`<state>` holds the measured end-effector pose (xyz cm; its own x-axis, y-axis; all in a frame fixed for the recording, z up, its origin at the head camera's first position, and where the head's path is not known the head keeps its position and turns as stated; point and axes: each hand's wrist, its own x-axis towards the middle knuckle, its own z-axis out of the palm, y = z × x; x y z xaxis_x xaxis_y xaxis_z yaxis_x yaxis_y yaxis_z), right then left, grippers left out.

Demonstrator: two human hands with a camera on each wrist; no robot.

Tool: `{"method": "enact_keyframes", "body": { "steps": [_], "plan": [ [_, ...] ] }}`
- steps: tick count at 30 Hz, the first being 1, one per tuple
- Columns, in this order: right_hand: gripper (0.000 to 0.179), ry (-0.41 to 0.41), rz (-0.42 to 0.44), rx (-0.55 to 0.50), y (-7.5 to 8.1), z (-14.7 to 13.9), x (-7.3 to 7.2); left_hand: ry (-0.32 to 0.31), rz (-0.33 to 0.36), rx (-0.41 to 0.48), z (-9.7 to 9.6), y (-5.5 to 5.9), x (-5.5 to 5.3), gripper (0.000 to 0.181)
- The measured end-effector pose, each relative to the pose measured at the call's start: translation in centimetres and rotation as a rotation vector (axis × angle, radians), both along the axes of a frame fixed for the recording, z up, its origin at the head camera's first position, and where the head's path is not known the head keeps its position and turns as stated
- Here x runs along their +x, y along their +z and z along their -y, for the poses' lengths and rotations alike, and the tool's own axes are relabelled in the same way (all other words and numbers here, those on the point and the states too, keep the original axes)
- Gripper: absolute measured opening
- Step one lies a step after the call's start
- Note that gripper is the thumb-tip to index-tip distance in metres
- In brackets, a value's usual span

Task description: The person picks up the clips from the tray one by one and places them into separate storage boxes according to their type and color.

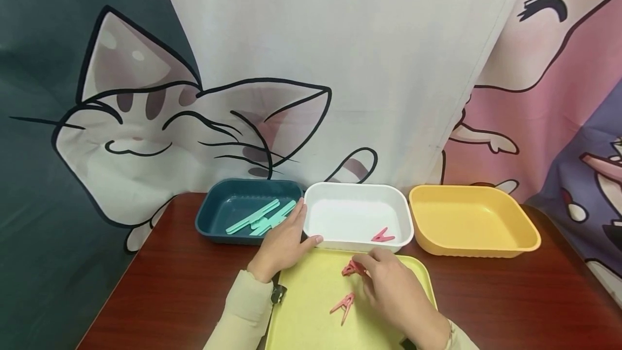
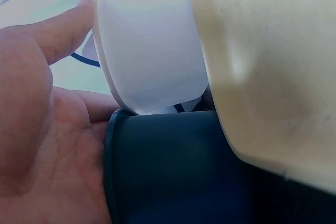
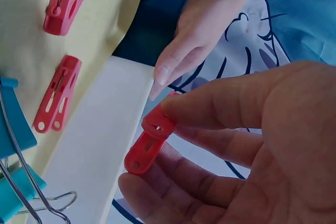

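Note:
My right hand pinches a pink-red clothespin over the far part of the yellow tray; the right wrist view shows this clothespin between thumb and fingers. Another clothespin lies on the tray, nearer the front. My left hand rests with extended fingers at the adjoining rims of the dark teal bin and the white bin. One clothespin lies inside the white bin. In the right wrist view, two clothespins and blue-teal binder clips show at the left.
Several mint-green clips lie in the dark teal bin. To the right of the white bin stands a yellow-orange bin. The brown table meets a printed cloth hanging behind the bins.

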<state>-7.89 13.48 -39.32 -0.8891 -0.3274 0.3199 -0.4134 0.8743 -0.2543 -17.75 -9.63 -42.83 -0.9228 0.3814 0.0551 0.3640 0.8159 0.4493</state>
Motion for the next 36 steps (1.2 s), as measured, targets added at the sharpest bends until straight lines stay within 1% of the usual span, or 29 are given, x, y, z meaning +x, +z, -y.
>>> {"method": "enact_keyframes", "body": {
  "steps": [4,8,12,20,24,31,36],
  "plan": [
    [0.025,-0.004,0.006,-0.001,0.2,-0.1,-0.3,-0.001,0.001,0.004,0.0,0.0,0.1,0.085],
    [0.028,0.001,-0.025,-0.001,0.3,-0.2,-0.8,0.001,0.004,0.006,0.0,0.2,0.2,0.085],
    [0.025,0.012,-0.065,0.006,0.3,-0.4,-1.3,0.005,0.002,0.005,-0.1,0.2,0.2,0.085],
    [0.023,0.012,-0.083,0.005,0.3,-0.6,-2.2,0.009,0.012,0.000,-0.1,0.2,0.1,0.085],
    [0.022,0.006,-0.077,0.013,0.6,-0.6,-2.6,0.008,0.011,-0.001,-0.1,0.3,0.1,0.085],
    [0.015,0.026,-0.068,0.005,1.0,-0.4,-3.5,0.009,0.011,0.002,0.0,0.2,0.0,0.085],
    [0.018,0.023,-0.031,0.005,1.0,-0.2,-4.1,0.011,0.012,0.004,-0.1,0.1,0.0,0.085]
  ]
}}
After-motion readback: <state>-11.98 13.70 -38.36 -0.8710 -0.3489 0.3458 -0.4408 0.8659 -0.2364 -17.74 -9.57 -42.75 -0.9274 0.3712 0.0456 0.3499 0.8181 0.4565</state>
